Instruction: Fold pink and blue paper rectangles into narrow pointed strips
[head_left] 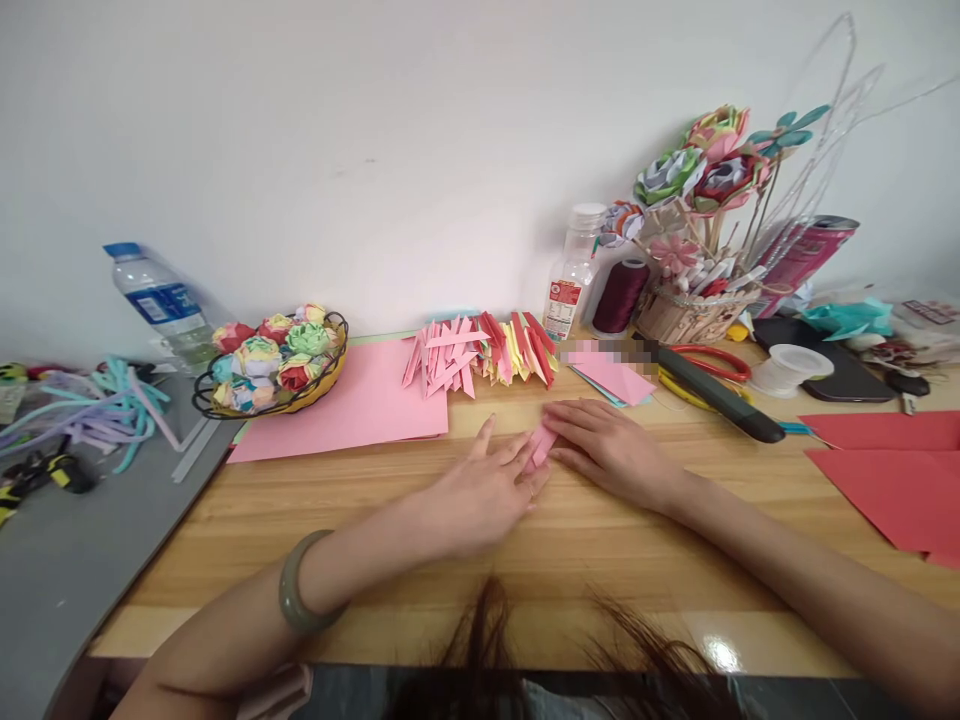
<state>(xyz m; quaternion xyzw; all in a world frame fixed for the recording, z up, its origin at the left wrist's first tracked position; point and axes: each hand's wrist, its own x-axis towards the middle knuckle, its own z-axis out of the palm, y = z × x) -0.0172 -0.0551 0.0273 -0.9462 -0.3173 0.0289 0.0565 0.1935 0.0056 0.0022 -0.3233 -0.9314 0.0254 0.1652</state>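
A small folded strip of pink paper (538, 448) lies at the middle of the wooden table, between my two hands. My left hand (487, 492), slightly blurred, has its fingertips on the strip's left side, with one finger raised away from it. From the other side, the fingers of my right hand (615, 452) press down on the strip's right end. Both hands grip the paper against the tabletop; some fingertips are hidden. Just behind them stands a row of folded pink, red and yellow paper pieces (480, 350).
Pink sheets (360, 400) lie under a basket of paper flowers (281, 365), beside a water bottle (161, 300). To the right are a black-handled cutter (712, 392), small pink sheets (611, 372), a thread spool (621, 298), a flower basket (697, 305) and red paper (892, 490).
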